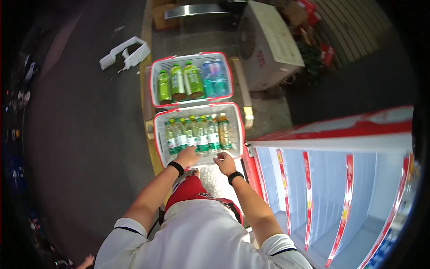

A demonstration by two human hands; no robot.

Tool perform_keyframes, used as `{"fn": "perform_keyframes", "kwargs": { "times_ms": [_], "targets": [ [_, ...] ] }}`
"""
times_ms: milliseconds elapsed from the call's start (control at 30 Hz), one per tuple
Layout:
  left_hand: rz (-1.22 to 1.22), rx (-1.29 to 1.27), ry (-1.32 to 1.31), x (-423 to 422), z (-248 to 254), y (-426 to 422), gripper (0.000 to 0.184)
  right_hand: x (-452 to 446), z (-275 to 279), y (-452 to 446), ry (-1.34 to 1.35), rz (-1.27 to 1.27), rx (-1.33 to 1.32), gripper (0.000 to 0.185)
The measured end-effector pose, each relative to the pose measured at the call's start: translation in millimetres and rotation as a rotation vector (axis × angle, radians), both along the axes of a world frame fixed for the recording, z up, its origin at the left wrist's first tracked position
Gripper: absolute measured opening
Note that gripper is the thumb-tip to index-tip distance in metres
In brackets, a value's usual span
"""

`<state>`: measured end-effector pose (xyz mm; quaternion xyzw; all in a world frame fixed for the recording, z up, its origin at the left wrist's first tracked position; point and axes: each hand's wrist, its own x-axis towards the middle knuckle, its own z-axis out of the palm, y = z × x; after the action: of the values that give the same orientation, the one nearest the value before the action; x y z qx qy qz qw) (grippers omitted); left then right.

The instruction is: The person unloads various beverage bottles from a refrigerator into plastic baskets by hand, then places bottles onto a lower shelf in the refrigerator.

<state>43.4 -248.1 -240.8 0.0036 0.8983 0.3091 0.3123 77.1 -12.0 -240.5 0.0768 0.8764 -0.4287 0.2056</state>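
My left hand (187, 156) reaches over the near rim of the front white-and-red basket (163, 158). Its fingers point at the lower ends of the clear bottles and look loosely apart; whether they touch a bottle is unclear. Above the same rim, farther right, my right hand (225, 163) hovers with half-bent fingers and nothing visible in it. Clear bottles with white-and-green labels (202, 140) and yellow-green caps lie in a row inside this basket. At the row's right end is an amber drink bottle (224, 132). Each wrist wears a black band.
Behind stands a second basket (156, 83) with green drink bottles (193, 80) and blue-tinted bottles (216, 78). An open cooler (309, 193) with red-edged shelves is at my right. A white boxy unit (271, 47) stands beyond. White foam pieces (126, 54) lie on the pavement.
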Motion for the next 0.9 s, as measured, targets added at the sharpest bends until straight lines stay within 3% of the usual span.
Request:
{"fn": "perform_keyframes", "kwargs": {
  "times_ms": [233, 267, 400, 500, 700, 800, 867, 900],
  "targets": [
    [-0.462, 0.381, 0.337, 30.4, 110.9, 184.9, 0.056, 106.8, 97.3, 144.0, 0.221, -0.472, -0.129, 0.038],
    [-0.637, 0.531, 0.427, 51.2, 149.1, 259.6, 0.057, 154.0, 150.7, 189.5, 0.490, -0.498, -0.060, 0.040],
    [-0.836, 0.863, 0.169, 139.5, 275.2, 384.9, 0.047, 266.3, 287.1, 277.3, 0.801, -0.756, -0.078, 0.048],
    [-0.980, 1.045, 0.254, 212.0, 363.0, 470.6, 0.047, 354.4, 394.8, 343.9, 1.132, -0.874, 0.119, 0.049],
    [-1.199, 1.362, 0.268, 319.0, 500.1, 538.6, 0.062, 478.8, 555.3, 435.1, 1.812, -1.085, 0.519, 0.037],
    [-1.137, 1.469, 0.199, 336.6, 533.2, 567.7, 0.062, 506.3, 618.2, 494.6, 1.795, -1.192, 0.516, 0.051],
    [-1.112, 1.520, 0.181, 348.7, 551.0, 575.9, 0.061, 516.6, 652.9, 536.0, 1.519, -1.416, 0.707, 0.078],
    [-1.089, 1.563, 0.148, 352.6, 556.6, 577.0, 0.060, 525.5, 667.5, 557.0, 1.255, -1.468, 0.907, 0.086]
  ]
}}
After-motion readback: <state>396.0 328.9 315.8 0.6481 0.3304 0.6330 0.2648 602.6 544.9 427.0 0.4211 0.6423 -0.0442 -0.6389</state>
